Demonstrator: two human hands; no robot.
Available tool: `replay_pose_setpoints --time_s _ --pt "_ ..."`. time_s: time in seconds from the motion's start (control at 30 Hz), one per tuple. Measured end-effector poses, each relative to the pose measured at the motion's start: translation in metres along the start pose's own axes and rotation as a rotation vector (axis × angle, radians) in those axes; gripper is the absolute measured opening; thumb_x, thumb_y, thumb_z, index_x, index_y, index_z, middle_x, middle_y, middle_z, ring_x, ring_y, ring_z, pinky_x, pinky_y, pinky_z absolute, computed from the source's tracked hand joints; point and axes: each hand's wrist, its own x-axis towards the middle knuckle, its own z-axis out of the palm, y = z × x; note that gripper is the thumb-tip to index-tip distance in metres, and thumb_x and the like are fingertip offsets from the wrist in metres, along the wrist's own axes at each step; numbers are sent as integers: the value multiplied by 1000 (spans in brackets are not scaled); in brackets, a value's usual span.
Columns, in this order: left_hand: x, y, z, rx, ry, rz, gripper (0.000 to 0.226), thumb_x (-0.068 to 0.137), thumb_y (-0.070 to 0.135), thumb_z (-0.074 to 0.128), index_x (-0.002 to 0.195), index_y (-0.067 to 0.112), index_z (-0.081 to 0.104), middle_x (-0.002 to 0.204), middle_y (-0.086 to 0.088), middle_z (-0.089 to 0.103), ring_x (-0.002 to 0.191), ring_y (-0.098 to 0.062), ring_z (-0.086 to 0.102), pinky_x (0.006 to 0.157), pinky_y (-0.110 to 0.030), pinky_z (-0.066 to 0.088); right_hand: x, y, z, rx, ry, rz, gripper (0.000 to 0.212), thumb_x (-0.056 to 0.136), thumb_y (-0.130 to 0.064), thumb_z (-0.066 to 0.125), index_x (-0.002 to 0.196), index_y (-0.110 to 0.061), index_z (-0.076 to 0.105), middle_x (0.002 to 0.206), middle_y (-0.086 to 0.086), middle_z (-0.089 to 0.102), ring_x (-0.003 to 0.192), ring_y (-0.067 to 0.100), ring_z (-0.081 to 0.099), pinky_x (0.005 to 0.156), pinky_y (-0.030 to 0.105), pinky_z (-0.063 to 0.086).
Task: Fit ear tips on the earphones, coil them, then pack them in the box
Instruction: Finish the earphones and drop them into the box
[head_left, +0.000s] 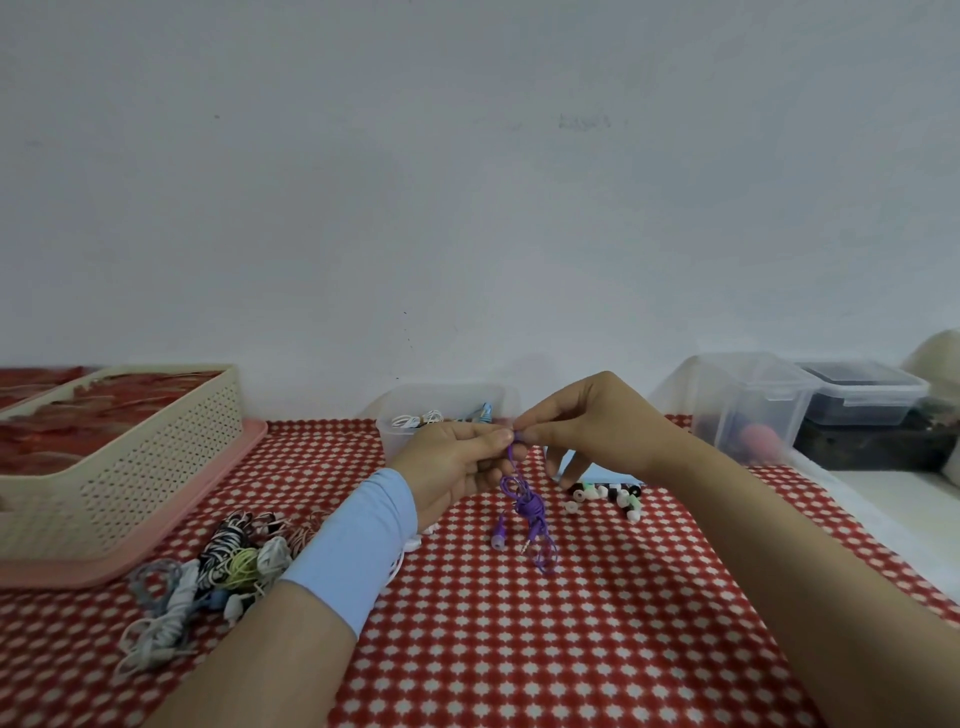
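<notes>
My left hand (452, 462) and right hand (587, 415) are both pinching the purple earphones (524, 506); my fingertips (535, 422) are hiding one earbud.

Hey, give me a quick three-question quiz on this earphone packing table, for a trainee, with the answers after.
1. True or false: the left hand and the right hand both pinch the purple earphones.
2. Fill in: the loose ear tips lie on the cloth under the ____ hand.
3. The clear box behind the hands holds: A earphones, B ear tips, C nothing.
Key: 1 true; 2 right; 3 A.
</notes>
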Motion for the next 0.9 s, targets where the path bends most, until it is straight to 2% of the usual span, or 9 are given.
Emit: replay_pose_setpoints --time_s 0.1,0.23,0.33,0.47,0.57,0.73,0.9 --pt "-1 1 0 4 -26 12 13 94 7 59 98 3 72 84 -8 74 68 -10 65 63 -19 55 -1 1 -3 68 -8 39 11 90 -11 75 98 -14 82 89 10 79 68 24 69 70 49 64" --pt "-1 0 1 9 -41 29 15 94 6 58 101 0 71 85 -9 73 70 -12 64 62 -18 54 -4 0 -6 180 -40 112 10 88 -10 76 92 -15 83 89 12 78 70 22 69 63 38 64" --pt "-1 0 2 31 -57 51 16 95 5 57 103 -1 70 84 -9 71 70 -12 62 62 -17 53 -5 0 -7 207 -76 137 12 89 -11 75 90 -18 84 92 12 78 74 20 69 63 35 63" --pt "-3 1 3 81 -56 52 21 95 5 56 110 -4 68 90 -17 65 72 -15 59 61 -16 52 -6 -1 -5 218 -86 167 14 91 -11 73 89 -19 84 91 12 78 71 17 69 64 35 64" --pt "-4 2 3 83 -51 74 22 95 3 56 112 -5 67 86 -13 67 72 -15 58 62 -17 53 -6 -3 -6 204 -79 158 13 90 -12 74 87 -21 84 85 7 77 71 18 67 62 34 62" --pt "-4 2 5 124 -38 88 14 92 2 60 101 -1 70 82 -11 69 68 -14 60 65 -18 54 -5 -5 -7 183 -95 171 9 88 -14 76 88 -19 84 88 8 78 73 21 68 65 35 63" --pt "-6 2 8 89 -29 97 13 92 1 59 99 1 70 76 -7 69 64 -12 59 65 -19 54 -4 2 -8 229 -115 138 18 91 -9 72 84 -21 84 81 5 76 71 17 68 68 39 64"
